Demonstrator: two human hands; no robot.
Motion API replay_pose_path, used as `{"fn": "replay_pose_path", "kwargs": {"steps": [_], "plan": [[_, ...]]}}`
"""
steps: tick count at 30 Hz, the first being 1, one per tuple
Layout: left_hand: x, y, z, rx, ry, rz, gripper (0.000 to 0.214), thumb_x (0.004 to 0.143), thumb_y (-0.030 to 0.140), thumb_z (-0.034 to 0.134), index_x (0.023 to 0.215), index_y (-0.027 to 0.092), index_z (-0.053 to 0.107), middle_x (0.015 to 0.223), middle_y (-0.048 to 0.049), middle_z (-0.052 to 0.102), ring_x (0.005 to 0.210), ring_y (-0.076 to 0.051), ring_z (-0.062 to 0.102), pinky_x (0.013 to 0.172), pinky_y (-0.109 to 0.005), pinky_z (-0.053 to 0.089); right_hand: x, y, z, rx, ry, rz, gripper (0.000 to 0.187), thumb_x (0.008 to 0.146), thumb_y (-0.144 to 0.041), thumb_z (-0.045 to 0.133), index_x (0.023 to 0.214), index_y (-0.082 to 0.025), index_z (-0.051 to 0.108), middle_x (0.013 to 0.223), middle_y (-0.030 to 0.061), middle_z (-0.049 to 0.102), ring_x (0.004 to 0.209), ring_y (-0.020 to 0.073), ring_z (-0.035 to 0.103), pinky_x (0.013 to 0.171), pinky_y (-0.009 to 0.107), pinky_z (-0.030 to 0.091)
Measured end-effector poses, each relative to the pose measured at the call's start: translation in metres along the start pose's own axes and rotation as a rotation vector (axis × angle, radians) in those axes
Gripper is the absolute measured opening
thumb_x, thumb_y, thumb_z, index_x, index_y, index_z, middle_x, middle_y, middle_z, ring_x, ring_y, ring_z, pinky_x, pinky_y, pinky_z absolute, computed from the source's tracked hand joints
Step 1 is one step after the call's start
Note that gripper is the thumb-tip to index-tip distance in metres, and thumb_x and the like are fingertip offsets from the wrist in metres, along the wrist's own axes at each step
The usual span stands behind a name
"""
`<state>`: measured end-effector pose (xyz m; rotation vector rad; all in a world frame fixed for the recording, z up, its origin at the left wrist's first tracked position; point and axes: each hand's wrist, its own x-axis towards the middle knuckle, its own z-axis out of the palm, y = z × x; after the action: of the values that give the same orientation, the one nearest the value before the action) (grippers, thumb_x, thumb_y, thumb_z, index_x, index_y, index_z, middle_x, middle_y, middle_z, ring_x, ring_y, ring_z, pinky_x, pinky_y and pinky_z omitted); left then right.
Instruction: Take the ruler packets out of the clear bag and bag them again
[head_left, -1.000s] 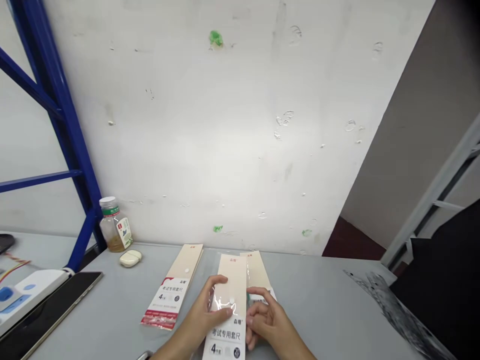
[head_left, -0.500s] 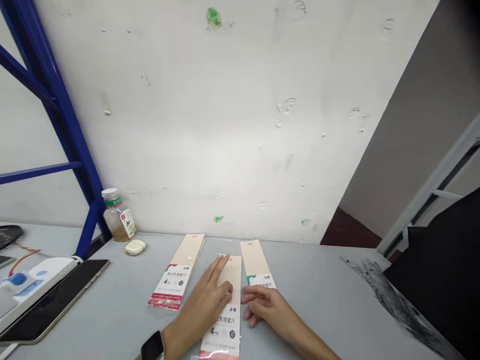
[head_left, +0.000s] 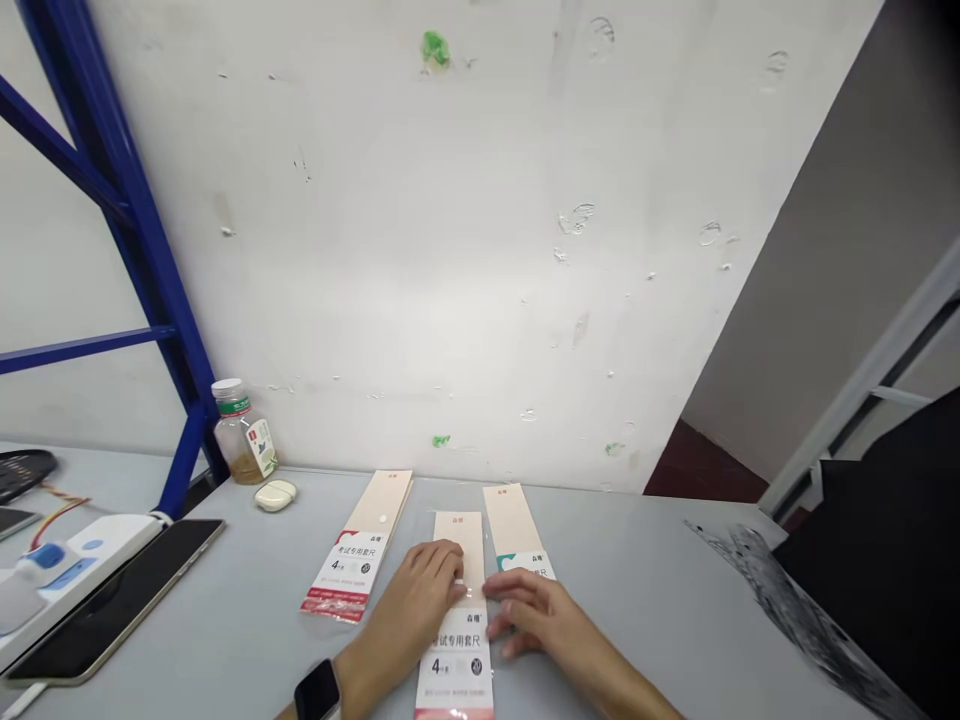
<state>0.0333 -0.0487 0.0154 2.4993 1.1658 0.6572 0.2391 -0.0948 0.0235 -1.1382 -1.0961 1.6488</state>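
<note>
Cream card in clear sleeve: middle packet (head_left: 457, 640), flat on the grey table (head_left: 637, 600), between two like packets, its long edges just beside theirs.
Left hand (head_left: 416, 600): lies on the middle packet's upper half, fingers bent and pressing down, not closed round it.
Right hand (head_left: 536, 615): fingers loosely curled, tips at the packet's right edge, palm over the teal-printed packet (head_left: 512, 522).
Red-printed packet (head_left: 360, 545): to the left, untouched.
Left wrist: smartwatch (head_left: 319, 690).
Far left: bottle (head_left: 241, 432), earbud case (head_left: 275, 494), tablet (head_left: 112, 600).
Risk: the glossy sleeve likely slides under flat pressure. A push could shove it over a neighbour, or the right palm could drag the teal-printed packet askew.
</note>
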Motion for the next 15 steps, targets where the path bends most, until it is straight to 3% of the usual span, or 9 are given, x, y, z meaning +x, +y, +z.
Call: {"fn": "replay_pose_path", "kwargs": {"steps": [3, 15], "plan": [[0.000, 0.000, 0.000, 0.019, 0.013, -0.015, 0.013, 0.090, 0.011, 0.048, 0.089, 0.023, 0.053, 0.113, -0.0035, 0.062, 0.110, -0.025, 0.055, 0.095, -0.041, 0.041, -0.002, -0.005, -0.003, -0.008, 0.027, 0.009, 0.043, 0.070, -0.052, 0.076, 0.092, -0.017, 0.069, 0.104, 0.0091, 0.067, 0.081, 0.0205, 0.070, 0.068, 0.033, 0.056], [-0.003, -0.007, 0.007, 0.090, 0.063, 0.064, 0.015, 0.093, 0.012, 0.043, 0.093, 0.024, 0.052, 0.117, -0.0048, 0.061, 0.116, -0.024, 0.054, 0.107, -0.049, 0.033, -0.012, -0.011, 0.005, 0.137, -0.138, 0.045, 0.032, 0.073, -0.043, 0.077, 0.091, -0.017, 0.071, 0.111, 0.0090, 0.066, 0.083, 0.0172, 0.068, 0.070, 0.028, 0.053]]}}
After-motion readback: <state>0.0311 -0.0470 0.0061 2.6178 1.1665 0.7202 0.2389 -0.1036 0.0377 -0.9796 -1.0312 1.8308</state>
